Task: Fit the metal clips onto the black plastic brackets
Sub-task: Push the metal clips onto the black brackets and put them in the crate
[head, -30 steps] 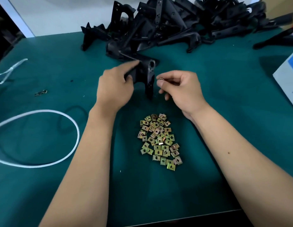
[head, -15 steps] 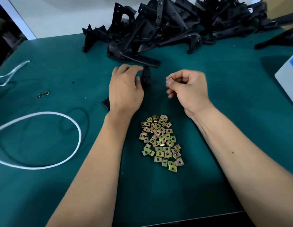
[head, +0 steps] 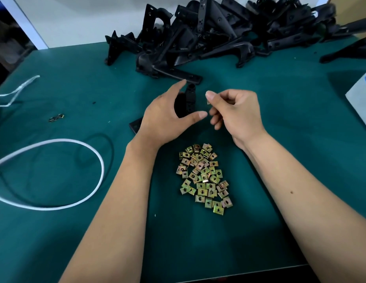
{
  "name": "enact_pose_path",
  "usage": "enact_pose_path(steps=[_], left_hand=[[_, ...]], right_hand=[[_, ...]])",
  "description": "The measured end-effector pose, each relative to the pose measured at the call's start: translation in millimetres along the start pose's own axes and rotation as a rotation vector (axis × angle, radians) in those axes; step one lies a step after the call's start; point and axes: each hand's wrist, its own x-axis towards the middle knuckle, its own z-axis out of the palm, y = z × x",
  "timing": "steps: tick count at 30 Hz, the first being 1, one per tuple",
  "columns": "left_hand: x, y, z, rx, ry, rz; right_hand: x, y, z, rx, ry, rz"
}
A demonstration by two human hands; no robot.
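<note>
One black plastic bracket [head: 190, 100] stands on the green mat, its flat foot [head: 135, 125] sticking out to the left under my wrist. My left hand [head: 167, 117] arches over this bracket with fingers straight and thumb spread, palm against it. Just to the right, my right hand [head: 235, 113] pinches a small metal clip [head: 208, 102] between thumb and forefinger, a short gap from the bracket. A pile of several brass-coloured metal clips [head: 204, 176] lies on the mat between my forearms.
A big heap of black brackets [head: 219, 33] fills the back of the table. A white cable loop [head: 100, 164] and a white strap [head: 16, 90] lie at the left, with stray clips [head: 56, 117] nearby. A white box [head: 362, 99] sits at the right edge.
My left hand brought the bracket down from the heap's edge onto the mat and then spread its thumb. The right hand stayed close by, still pinching the clip.
</note>
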Motion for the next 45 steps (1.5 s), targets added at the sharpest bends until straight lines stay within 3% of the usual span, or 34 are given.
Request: enact_pose_path(steps=[9, 15, 29, 37, 45], left_hand=[[0, 3, 2, -0.005, 0.119, 0.096], [2, 6, 2, -0.049, 0.167, 0.169], [2, 11, 4, -0.019, 0.192, 0.129], [0, 8, 8, 0.019, 0.217, 0.147], [1, 9, 7, -0.04, 0.267, 0.138]], right_hand=[[2, -3, -3, 0.027, -0.174, 0.105], [-1, -7, -1, -0.055, -0.173, 0.066], [-9, -17, 7, 0.02, -0.08, 0.117], [-8, -20, 5, 0.003, -0.173, 0.124], [-9, -19, 9, 0.042, -0.145, 0.116]])
